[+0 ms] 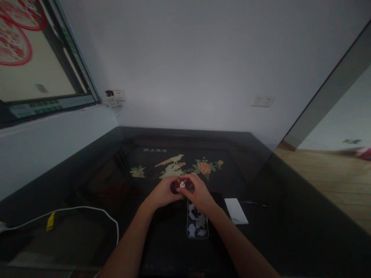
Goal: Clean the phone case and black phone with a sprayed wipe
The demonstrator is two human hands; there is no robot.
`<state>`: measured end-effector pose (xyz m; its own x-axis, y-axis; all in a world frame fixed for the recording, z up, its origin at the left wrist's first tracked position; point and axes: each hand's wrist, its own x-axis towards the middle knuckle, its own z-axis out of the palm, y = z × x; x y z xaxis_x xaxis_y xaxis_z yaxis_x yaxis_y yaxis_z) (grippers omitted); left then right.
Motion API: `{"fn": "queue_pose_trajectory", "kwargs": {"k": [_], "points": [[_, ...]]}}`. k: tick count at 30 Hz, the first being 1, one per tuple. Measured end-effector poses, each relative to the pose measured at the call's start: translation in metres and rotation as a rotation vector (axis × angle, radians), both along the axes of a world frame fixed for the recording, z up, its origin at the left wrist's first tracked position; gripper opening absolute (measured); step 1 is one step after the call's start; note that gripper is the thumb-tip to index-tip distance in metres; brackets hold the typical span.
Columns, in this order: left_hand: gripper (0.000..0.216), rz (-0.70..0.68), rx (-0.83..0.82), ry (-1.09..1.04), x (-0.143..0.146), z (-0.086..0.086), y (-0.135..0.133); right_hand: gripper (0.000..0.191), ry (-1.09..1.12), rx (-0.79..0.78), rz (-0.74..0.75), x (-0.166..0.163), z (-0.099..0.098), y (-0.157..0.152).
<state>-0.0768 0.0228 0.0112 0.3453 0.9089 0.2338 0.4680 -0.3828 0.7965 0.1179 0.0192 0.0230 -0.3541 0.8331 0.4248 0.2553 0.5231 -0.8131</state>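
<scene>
A small white piece (182,185) with a narrow tip sits between the fingertips of both hands, above the black table. My right hand (196,190) is closed, thumb and fingers pinching at it. From the other side my left hand (166,192) curls round, its fingertips meeting at the same piece. What lies inside the fingers is too small and dark to make out fully. Just under my right wrist lies a phone (197,226) in a clear case with white patterned shapes, its upper end partly covered by the hand.
A white folded paper (236,211) and a dark pen-like stick (254,203) lie to the right on the black table (278,231). A white cable (84,207) and a yellow tag (50,221) are at left. The wall with sockets (263,101) stands behind.
</scene>
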Motion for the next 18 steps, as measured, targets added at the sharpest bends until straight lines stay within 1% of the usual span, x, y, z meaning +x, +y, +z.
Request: {"fn": "queue_pose_trajectory", "kwargs": {"k": [3,7,9,12,14,18], "points": [[0.021,0.010,-0.008,0.004,0.0002,-0.0019,0.0002,0.026,-0.004,0.017,0.054,0.0036,0.0030,-0.0019],[0.027,0.013,-0.025,-0.004,0.0014,-0.0022,0.0001,0.026,-0.028,-0.017,0.129,0.0080,0.0064,-0.0017],[0.024,0.019,-0.013,0.006,0.0017,-0.0016,-0.0001,0.024,-0.043,-0.024,0.132,0.0069,0.0053,0.0002],[0.020,0.018,-0.001,0.025,0.0015,-0.0005,0.0000,0.021,-0.035,-0.031,0.075,0.0027,0.0027,0.0021],[0.021,0.016,0.001,0.024,0.0012,-0.0002,0.0001,0.022,-0.025,-0.021,0.044,0.0007,0.0022,0.0019],[0.024,0.018,0.013,0.017,0.0012,-0.0002,0.0000,0.027,-0.029,-0.009,0.097,0.0033,0.0037,0.0002]]}}
